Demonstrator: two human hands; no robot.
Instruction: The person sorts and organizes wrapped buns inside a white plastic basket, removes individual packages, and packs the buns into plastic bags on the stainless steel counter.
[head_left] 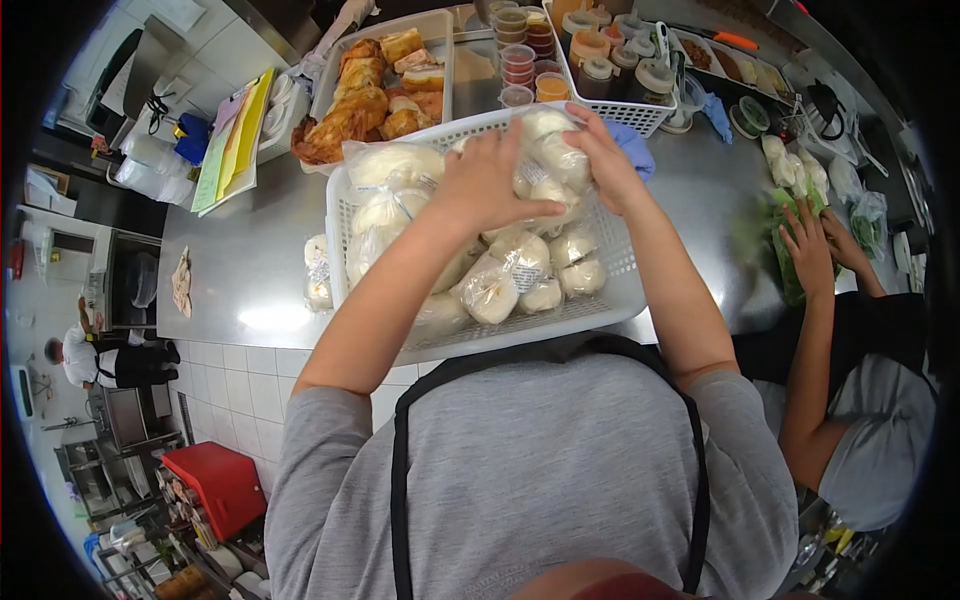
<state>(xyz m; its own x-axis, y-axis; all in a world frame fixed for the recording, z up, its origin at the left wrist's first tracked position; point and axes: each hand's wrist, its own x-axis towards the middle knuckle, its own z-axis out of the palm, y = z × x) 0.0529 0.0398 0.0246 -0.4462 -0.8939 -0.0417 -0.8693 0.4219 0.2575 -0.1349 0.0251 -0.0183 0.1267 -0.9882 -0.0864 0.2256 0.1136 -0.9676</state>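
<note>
A white perforated plastic basket (337, 262) stands on the steel counter in front of me, filled with clear plastic bags of white, round, bun-like pieces (517, 265). Some bags carry printed labels. My left hand (485, 185) lies over the bags in the middle, fingers stretched and thumb spread toward the right. At the basket's far right corner my right hand (608, 165) rests its spread fingers against another bag of white buns (555, 160). Both palms face down or inward, so their undersides are hidden.
Behind the basket are a tub of roasted meat (380, 85), stacked sauce cups (517, 65) and a bottle basket (620, 110). One more bag (318, 270) lies left. At right, a co-worker's hands (815, 245) touch leafy greens (785, 250). Another person (105, 360) stands far left.
</note>
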